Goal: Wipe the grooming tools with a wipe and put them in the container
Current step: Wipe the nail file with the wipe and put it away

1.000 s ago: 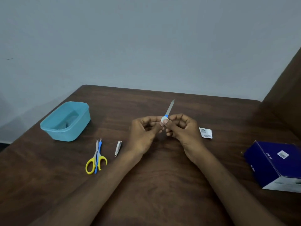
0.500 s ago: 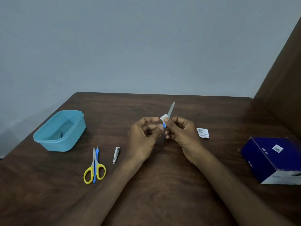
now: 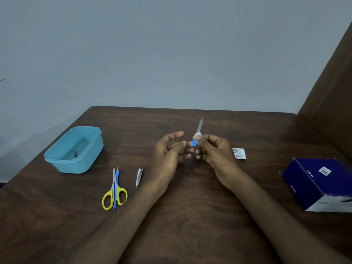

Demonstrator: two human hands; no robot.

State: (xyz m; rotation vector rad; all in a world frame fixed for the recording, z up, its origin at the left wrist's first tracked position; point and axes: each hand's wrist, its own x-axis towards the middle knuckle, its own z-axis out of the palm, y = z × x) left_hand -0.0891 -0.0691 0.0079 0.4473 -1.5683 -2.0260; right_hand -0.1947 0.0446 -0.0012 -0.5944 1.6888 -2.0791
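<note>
A nail file with a blue handle points up and away above the table's middle. My right hand pinches it through a small white wipe wrapped where blade meets handle. My left hand hovers just left of the handle with its fingers loosely spread and holds nothing. The teal container stands at the left with a dark item inside. Yellow-handled scissors, a thin blue-handled tool lying across them and a nail clipper lie on the table in front of the container.
A torn white wipe packet lies just right of my right hand. A dark blue box sits near the table's right edge. A brown panel rises at the far right, a grey wall behind the table.
My left hand has let go of the file's handle and opened its fingers. The wipe now sits higher, at the blade's base, and the blue handle shows below it.
</note>
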